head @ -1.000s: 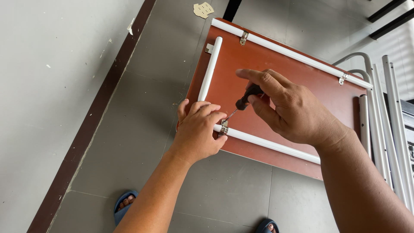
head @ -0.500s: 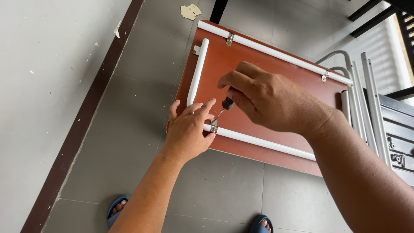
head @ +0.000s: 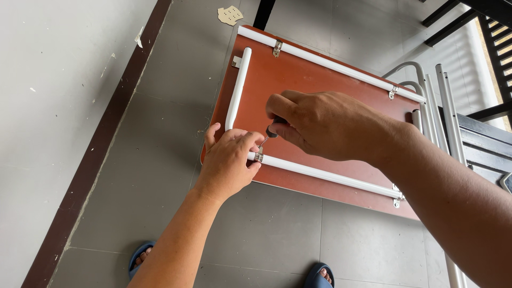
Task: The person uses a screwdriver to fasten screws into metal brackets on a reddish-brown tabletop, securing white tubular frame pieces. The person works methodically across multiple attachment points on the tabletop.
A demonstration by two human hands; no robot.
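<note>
A reddish-brown board [head: 314,90] lies flat on the grey tiled floor with white tubes fixed along its edges by small metal clips. My right hand [head: 320,124] grips a dark-handled screwdriver [head: 271,132], its tip angled down at a metal clip [head: 258,157] on the near white tube [head: 325,175]. My left hand [head: 228,160] rests over the board's near-left corner, fingers pressed on the tube beside that clip. Most of the screwdriver handle is hidden in my fist.
A grey wall with a dark brown skirting strip [head: 101,144] runs along the left. Loose white tubes and a bent frame [head: 434,101] lie right of the board. A dark railing [head: 480,32] is at top right. My sandalled feet [head: 141,258] stand below. A paper scrap [head: 230,14] lies beyond.
The view has shifted, so the board sits lower and more to the left. My right hand has closed tighter over the screwdriver and lowered toward the clip; my left hand stays on the corner.
</note>
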